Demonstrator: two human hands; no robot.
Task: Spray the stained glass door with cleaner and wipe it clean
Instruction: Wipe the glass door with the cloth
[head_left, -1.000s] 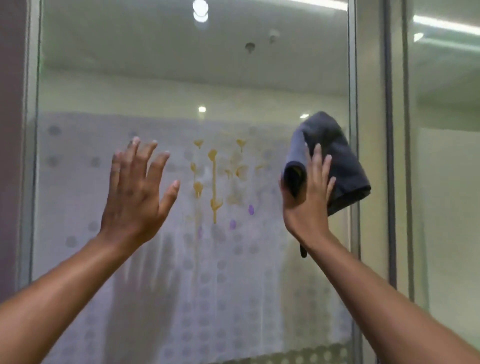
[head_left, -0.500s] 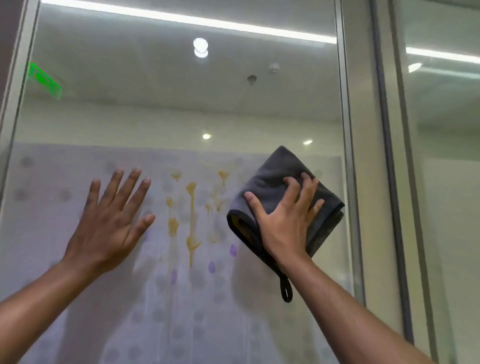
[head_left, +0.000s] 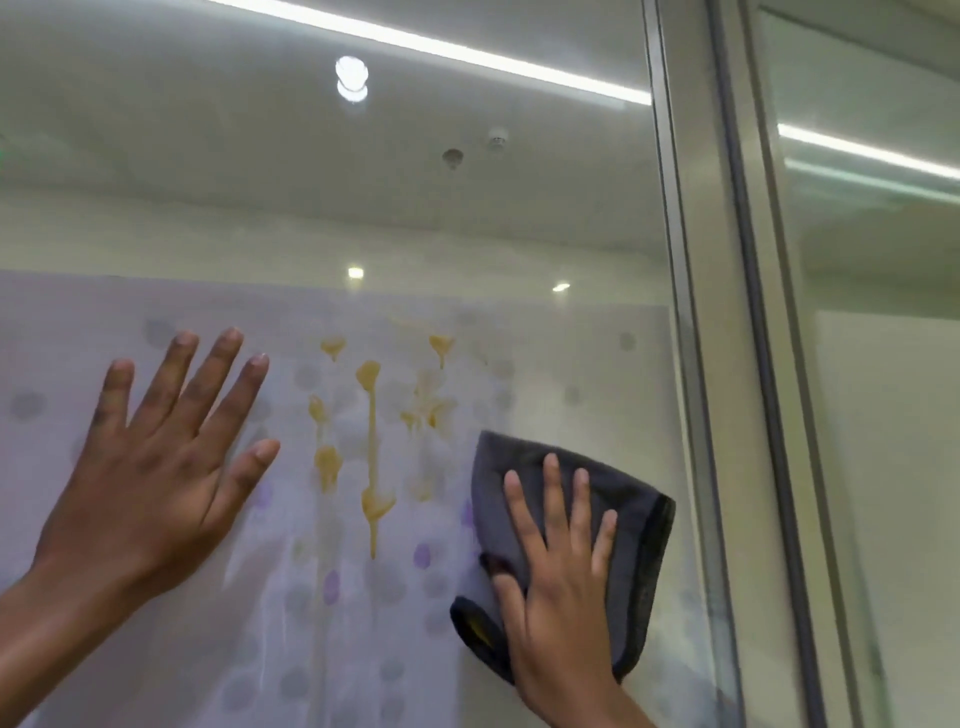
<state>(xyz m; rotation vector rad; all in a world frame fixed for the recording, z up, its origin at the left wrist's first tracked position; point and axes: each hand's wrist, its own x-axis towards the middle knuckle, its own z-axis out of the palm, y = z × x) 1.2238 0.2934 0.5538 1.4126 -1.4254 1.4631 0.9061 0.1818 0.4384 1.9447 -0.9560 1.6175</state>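
Note:
The glass door (head_left: 467, 218) fills the view, its lower part frosted with grey and purple dots. Yellow-brown drips and smears (head_left: 371, 452) run down its middle. My right hand (head_left: 558, 587) lies flat, fingers spread, pressing a folded dark grey cloth (head_left: 631, 525) against the glass just right of and below the stains. My left hand (head_left: 161, 462) is flat and spread on the glass to the left of the stains, holding nothing.
A metal door frame (head_left: 696, 364) runs top to bottom right of the cloth, with another glass panel (head_left: 872, 415) beyond it. Ceiling lights (head_left: 352, 78) show through or reflect in the upper glass.
My right hand has slid the cloth down the glass, from beside the top of the stains to below their right side. My left hand has stayed flat on the glass. The view tilted upward.

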